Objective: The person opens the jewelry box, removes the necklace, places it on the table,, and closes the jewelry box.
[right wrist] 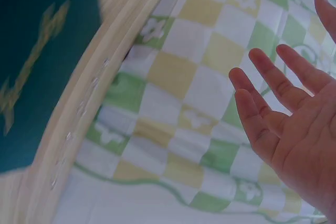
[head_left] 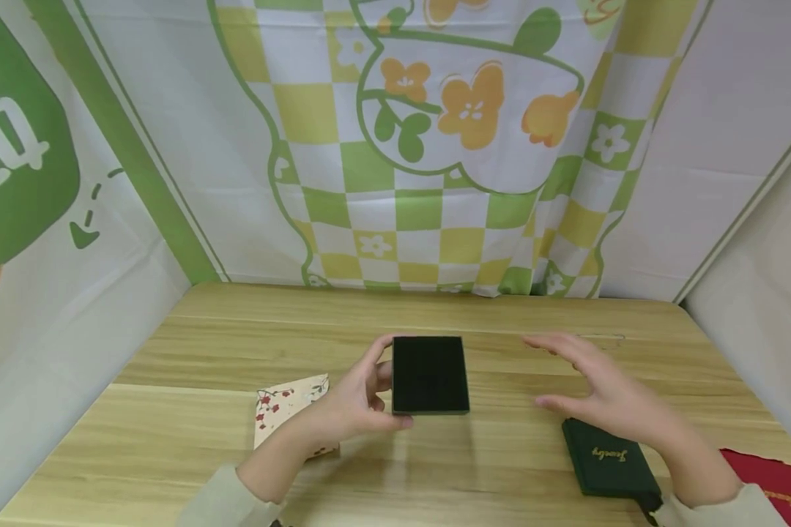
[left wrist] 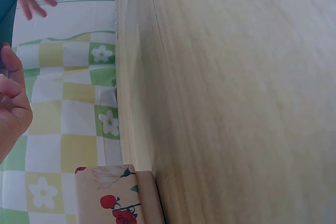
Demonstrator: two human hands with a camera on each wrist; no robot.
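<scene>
A small square box [head_left: 431,375], with a near-black face and dark green edges, is held up over the table by my left hand [head_left: 352,402]. The thumb lies at its lower edge and the fingers at its left side. In the left wrist view only a corner of the green box [left wrist: 6,19] shows. To the right of it my right hand [head_left: 609,395] hovers with fingers spread and nothing in it. Below that hand lies a dark green pouch [head_left: 609,465] with gold "Jewelry" lettering; it looms large in the right wrist view. A thin chain [head_left: 609,338] lies beyond the right hand.
A cream box with red flowers [head_left: 283,406] sits behind my left forearm. At the right edge lies a red item with gold lettering [head_left: 774,487]. The wooden table [head_left: 191,417] ends at a checked, flowered curtain [head_left: 422,205], with pale cloth walls at both sides.
</scene>
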